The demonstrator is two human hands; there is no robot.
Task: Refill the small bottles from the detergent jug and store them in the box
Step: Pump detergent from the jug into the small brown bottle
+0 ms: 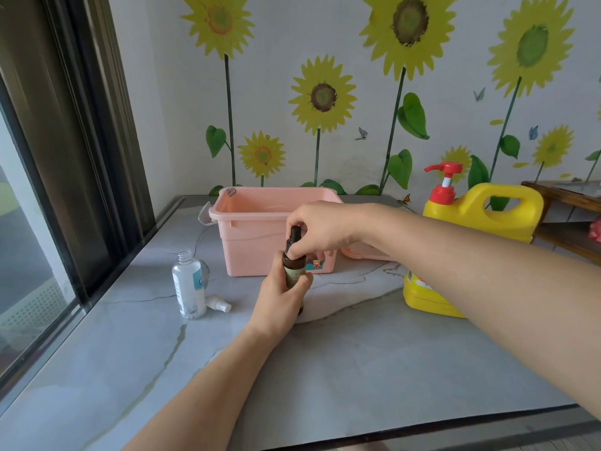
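At centre, the left hand [280, 296] is wrapped around a small brown glass bottle [293, 267] held upright just above the grey marble-patterned tabletop [325, 369]. The right hand [320, 230] pinches the bottle's black spray cap [295, 234] from above; what is inside the bottle cannot be told. At nine o'clock stands an uncapped clear plastic bottle [188, 286], mostly clear inside, with its white spray top [218, 303] lying beside it. Just behind the hands, at twelve o'clock, sits an open pink plastic box [257, 236]. At three o'clock stands the yellow detergent jug [481, 219] with a red pump, partly hidden by the right forearm. Sunflower wallpaper [325, 92] backs the table; a dark-framed window [65, 157] runs along nine o'clock.
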